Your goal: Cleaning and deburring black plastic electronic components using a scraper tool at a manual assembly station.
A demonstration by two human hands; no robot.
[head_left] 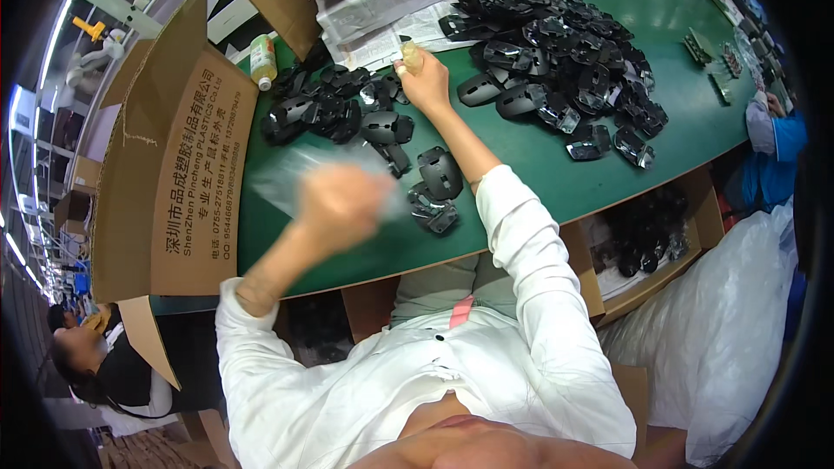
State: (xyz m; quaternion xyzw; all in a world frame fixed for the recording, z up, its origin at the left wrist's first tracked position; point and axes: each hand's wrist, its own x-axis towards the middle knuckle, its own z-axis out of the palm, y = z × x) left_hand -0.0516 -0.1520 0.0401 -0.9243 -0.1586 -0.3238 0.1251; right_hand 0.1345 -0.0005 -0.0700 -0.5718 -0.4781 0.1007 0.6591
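My left hand [343,200] is blurred by motion over the near left of the green table [365,252]. Its fingers look closed on a clear plastic bag [282,178], which is smeared too. Farther off, my right hand [423,80] has pale yellow covers on its fingertips. Those fingers are pinched together at the edge of a newspaper sheet [369,43]; what they hold is too small to name. Black computer mouse shells [440,172] lie between my forearms. A loose group of mouse shells [334,108] sits to the left of my right hand.
A large heap of black mouse shells [565,52] covers the table's far right. An open cardboard box [204,174] stands at the left, beside a bottle [262,61]. Below the right edge are a box of dark parts [643,226] and a big plastic sack [704,330]. People sit either side.
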